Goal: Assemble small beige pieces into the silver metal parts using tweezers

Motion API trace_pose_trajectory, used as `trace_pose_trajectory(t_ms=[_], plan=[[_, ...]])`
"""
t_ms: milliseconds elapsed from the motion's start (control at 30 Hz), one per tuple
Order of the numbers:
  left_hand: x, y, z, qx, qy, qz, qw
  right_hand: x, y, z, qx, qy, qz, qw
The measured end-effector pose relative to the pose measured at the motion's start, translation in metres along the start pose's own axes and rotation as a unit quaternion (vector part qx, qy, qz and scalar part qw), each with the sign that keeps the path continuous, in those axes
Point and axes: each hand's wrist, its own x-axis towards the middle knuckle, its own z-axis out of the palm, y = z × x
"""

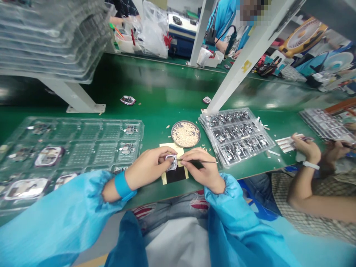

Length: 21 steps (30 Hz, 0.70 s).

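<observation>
My left hand (150, 165) is closed on a small, whitish, rounded-square device housing (171, 162), with the thumb and fingers at its edges. My right hand (203, 167) pinches thin dark tweezers (204, 161), whose tip points left and reaches the housing's right side. Under both hands lies a black pad (175, 175) edged with yellow tape. Just beyond them a round dish (185, 134) holds many tiny beige and dark pieces, some of which are scattered beside it. What the tweezer tip grips, if anything, is too small to tell.
On the left lies a clear compartment tray (83, 148) with housings and circuit parts. Stacked trays (236, 135) of parts sit at right. Slanted white posts (236, 55) rise from the green bench (155, 81). A co-worker's hand (307, 148) is at far right.
</observation>
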Motion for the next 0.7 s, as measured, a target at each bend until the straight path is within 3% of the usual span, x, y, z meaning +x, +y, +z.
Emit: trace_pose_trajectory(t_ms=[267, 533, 700], plan=[[-0.0014, -0.0018, 0.0, 0.005, -0.007, -0.003, 1.0, -0.0042, 0.0008, -0.0015, 0.019, 0.017, 0.009, 1.0], [-0.0022, -0.0031, 0.0002, 0.034, -0.015, -0.005, 0.999, -0.0056, 0.0043, -0.0002, 0.005, -0.018, 0.013, 1.0], [-0.0009, -0.004, -0.0008, 0.007, -0.012, -0.005, 1.0, -0.0079, 0.0043, -0.0027, 0.09, -0.029, 0.072, 0.993]])
